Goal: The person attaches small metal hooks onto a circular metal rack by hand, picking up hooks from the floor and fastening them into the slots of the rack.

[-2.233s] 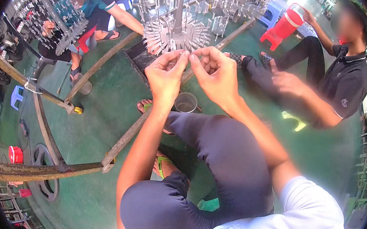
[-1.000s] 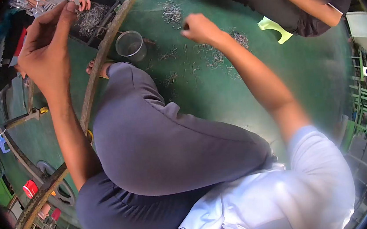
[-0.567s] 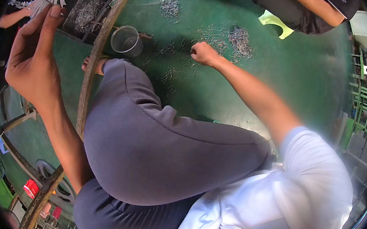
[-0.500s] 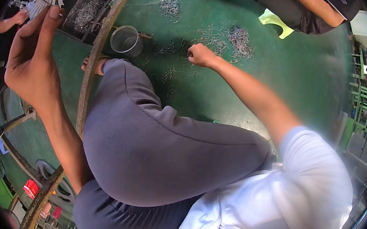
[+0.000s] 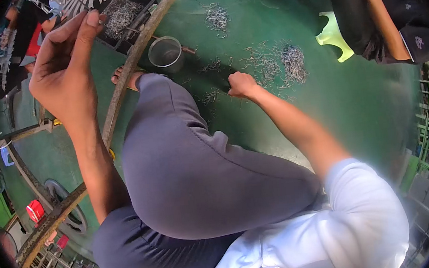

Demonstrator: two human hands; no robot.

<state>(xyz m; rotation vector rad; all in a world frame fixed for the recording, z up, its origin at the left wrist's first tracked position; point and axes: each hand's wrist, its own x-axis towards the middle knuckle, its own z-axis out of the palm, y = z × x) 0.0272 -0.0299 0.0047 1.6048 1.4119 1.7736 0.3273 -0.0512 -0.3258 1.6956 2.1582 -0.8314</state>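
My left hand (image 5: 64, 71) is raised at the left, thumb and forefinger pressed together in a pinch. Something tiny and dark shows at the fingertips, too small to name. Low over the green floor, my right hand (image 5: 243, 84) is closed, and its fingers hide whatever they hold. Just beside it lie scattered bent-wire hooks (image 5: 265, 66), with a denser heap of hooks (image 5: 293, 64) to their right. Between the right hand and my knee are a few more loose hooks (image 5: 212, 96).
A rusty frame bar (image 5: 136, 49) runs between my left arm and my leg. Beyond it stand a clear plastic bucket (image 5: 165, 54) and a dark tray (image 5: 145, 14) of hooks. Another hook pile (image 5: 217, 19) lies farther off. A seated person's leg is near a yellow-green stool (image 5: 333, 34).
The whole view has shifted, so the floor and both hands appear farther right and slightly lower. My left hand keeps its pinch, and my right hand stays closed by the hooks.
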